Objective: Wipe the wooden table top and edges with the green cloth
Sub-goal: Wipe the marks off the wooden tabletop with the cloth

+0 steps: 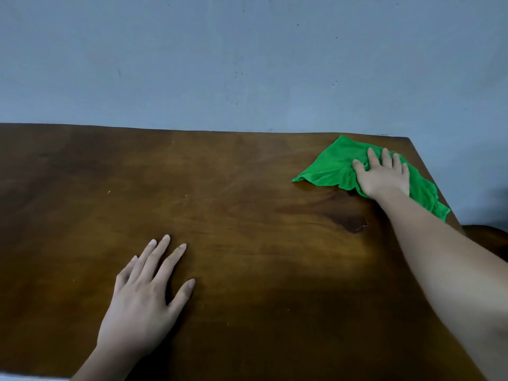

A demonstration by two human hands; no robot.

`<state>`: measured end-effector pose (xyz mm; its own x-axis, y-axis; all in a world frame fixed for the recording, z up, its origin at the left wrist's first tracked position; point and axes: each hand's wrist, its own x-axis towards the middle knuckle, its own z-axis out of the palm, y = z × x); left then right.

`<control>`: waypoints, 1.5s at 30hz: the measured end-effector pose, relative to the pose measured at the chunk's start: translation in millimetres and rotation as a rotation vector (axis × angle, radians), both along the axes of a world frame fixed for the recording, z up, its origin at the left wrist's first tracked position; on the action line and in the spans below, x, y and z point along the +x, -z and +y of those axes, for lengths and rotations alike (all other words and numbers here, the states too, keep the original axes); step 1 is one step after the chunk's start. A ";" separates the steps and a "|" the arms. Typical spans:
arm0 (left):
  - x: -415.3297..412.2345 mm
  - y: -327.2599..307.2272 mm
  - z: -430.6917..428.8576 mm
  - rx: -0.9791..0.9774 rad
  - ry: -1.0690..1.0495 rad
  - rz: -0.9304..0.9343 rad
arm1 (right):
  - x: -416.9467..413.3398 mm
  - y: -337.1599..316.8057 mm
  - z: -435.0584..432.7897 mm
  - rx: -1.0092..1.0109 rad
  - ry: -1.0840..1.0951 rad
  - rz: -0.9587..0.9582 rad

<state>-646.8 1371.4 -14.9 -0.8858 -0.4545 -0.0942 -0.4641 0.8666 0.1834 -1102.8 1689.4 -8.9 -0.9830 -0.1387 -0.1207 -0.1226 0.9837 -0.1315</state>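
Blue-grey wall (247, 59) fills the upper part of your view, scuffed with small dark specks, and it carries no writing, label or brand that can be read; below it lies the wooden table top (247, 215), dark brown with streaked grain, its far edge meeting the wall. Your right hand (383, 177) reaches out on a bare forearm to the far right corner and lies palm down on the green cloth (332, 163); the fingers (386, 156) are spread and flat, pressing the cloth to the wood rather than clenching it, and the thumb digs into a fold. Most of the cloth fans out to the thumb side and ahead of the fingertips, almost to the far edge; a rumpled tail trails behind the wrist to the right-hand edge of the table. Your left hand (145, 295) rests flat on bare wood near you, fingers released and splayed, grasping nothing, well apart from the cloth. Between your two hands sits a dark knot (354, 225) in the grain; beyond the right edge, behind your forearm, a rounded brown wooden shape (486, 235) shows, too cut off to identify.
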 end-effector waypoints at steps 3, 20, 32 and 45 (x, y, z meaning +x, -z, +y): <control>1.2 -0.8 -0.1 -0.002 -0.003 -0.015 | 31.8 -2.2 -39.3 0.056 -0.076 0.017; -52.8 -38.3 -47.2 0.084 -0.038 0.095 | 167.1 10.5 -182.9 -0.008 -0.574 0.052; -200.4 -5.2 -113.7 0.040 0.063 0.182 | 168.2 6.7 -188.9 -0.010 -0.574 0.001; -211.8 11.1 -107.3 -0.003 0.007 0.183 | 109.5 5.1 -184.5 -0.045 -0.716 -0.021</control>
